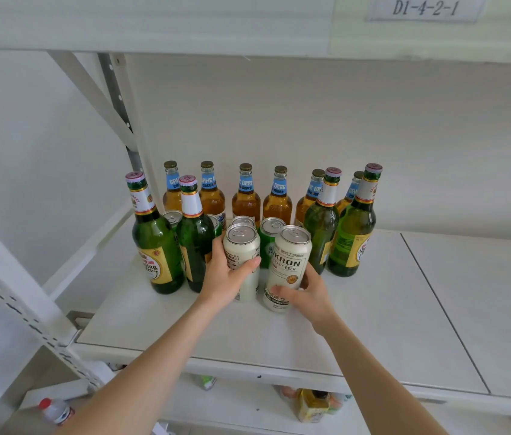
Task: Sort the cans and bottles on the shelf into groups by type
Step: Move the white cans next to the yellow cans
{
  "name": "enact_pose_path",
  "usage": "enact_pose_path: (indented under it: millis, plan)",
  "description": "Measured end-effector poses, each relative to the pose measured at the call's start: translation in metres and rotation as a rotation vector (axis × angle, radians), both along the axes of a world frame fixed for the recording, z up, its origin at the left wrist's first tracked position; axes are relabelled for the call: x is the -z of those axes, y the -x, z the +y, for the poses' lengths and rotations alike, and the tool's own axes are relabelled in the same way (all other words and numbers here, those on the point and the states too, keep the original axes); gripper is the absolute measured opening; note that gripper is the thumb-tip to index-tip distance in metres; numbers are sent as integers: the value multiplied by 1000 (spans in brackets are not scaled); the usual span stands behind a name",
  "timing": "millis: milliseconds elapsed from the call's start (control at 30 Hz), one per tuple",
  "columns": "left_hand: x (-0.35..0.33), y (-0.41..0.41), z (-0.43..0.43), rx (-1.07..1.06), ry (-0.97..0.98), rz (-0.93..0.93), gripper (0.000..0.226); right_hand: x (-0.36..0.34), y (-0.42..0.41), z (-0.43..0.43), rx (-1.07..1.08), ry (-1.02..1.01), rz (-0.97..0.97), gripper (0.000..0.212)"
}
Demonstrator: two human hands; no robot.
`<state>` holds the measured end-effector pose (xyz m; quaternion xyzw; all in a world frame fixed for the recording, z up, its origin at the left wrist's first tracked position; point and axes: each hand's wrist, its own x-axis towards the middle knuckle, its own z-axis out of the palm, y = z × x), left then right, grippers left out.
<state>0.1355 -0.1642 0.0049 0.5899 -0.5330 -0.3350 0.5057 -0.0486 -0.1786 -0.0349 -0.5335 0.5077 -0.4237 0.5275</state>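
White beer cans [241, 259] are gripped by the left hand [225, 277] and right hand [307, 296]; amber bottles [246, 202] are rowed behind, green bottles [156, 246] and green cans [268, 243] are judged unsorted.

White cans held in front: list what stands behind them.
One can's silver top and a green can, then amber bottles further back. The held white cans cover those cans' lower parts.

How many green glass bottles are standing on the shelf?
4. At the left front: the far-left green bottle and the second green bottle beside it. At the right front: the third green bottle and the far-right green bottle. No other shows.
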Motion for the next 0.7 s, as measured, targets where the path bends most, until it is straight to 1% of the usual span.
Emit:
enact_pose_path:
  millis: [100, 233, 367, 467, 567, 700]
  plan:
    - [-2, -1, 12, 3, -22, 6, 74, 0, 5, 12, 27, -50, -50, 61]
    - [-1, -5, 25, -12, -84, 54, 69, -4, 10, 32, 64, -115, -120, 51]
    - [3, -12, 40, 4, -115, 68, 69, -13, 10, 54, 66, -161, -161, 47]
    - [3, -15, 55, 11, -139, 115, 59, -21, 6, 73, 76, -166, -171, 40]
    - [-3, -18, 74, 14, -147, 201, 47, -24, 2, 93, 96, -174, -171, 36]
    - [-8, -28, 97, 40, -153, 253, 50, -25, -3, 120, 127, -170, -152, 35]
